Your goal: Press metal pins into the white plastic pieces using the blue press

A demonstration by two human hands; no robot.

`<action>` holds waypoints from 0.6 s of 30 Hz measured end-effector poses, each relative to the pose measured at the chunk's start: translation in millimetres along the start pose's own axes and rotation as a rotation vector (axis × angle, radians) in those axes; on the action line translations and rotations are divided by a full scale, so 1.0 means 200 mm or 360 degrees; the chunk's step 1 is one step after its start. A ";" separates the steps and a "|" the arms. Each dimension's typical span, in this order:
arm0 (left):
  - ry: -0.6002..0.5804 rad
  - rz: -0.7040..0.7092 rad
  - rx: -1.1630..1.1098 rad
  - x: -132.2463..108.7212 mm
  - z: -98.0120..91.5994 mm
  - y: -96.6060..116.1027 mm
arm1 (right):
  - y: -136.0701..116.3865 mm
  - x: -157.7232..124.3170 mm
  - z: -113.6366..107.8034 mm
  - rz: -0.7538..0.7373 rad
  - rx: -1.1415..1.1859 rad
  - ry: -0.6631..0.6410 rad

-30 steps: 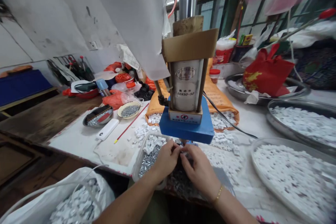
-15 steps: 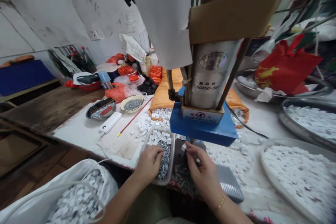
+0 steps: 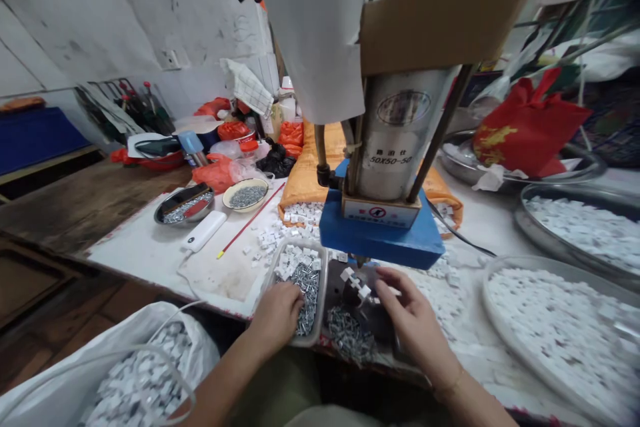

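Observation:
My left hand (image 3: 280, 315) is at the left side of a clear plastic tub (image 3: 323, 310), its fingers pinched together over the steel nails (image 3: 307, 287); what they hold, if anything, is hidden. White plastic clips (image 3: 296, 261) fill the tub's far end. My right hand (image 3: 415, 323) is beside the press's dark base plate (image 3: 336, 283), thumb and fingers apart. A few white clips (image 3: 364, 291) lie or hang close to its fingertips, below the blue press head (image 3: 380, 237). Loose nails (image 3: 350, 333) are heaped on the near part of the base.
A wide tray of white clips (image 3: 560, 333) stands at right, with a metal basin (image 3: 530, 227) behind it. An orange sack (image 3: 310, 173) spills clips behind the press. At lower left is a white bag of clips (image 3: 145, 367). Two nail bowls (image 3: 246, 195) sit back left.
My right hand has moved right and its fingers have parted from the white clip they pinched. My left hand stays at the tub, fingers still together. The view has shifted slightly.

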State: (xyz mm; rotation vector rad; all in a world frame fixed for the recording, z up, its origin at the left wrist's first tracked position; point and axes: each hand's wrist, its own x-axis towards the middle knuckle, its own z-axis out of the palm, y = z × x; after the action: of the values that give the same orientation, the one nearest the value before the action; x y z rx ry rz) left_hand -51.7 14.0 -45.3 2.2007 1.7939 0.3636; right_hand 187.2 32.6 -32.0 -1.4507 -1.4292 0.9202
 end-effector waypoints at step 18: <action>-0.0068 -0.0155 -0.1414 -0.02 -0.05 0.28 | -0.03 -0.13 0.00 0.0095 0.0038 -0.0363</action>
State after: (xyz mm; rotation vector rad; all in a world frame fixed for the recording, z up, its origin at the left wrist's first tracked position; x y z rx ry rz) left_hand -5.6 0.4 -15.9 1.4699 1.3190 0.8760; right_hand 182.8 6.9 -28.6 -1.4126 -1.5396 1.1669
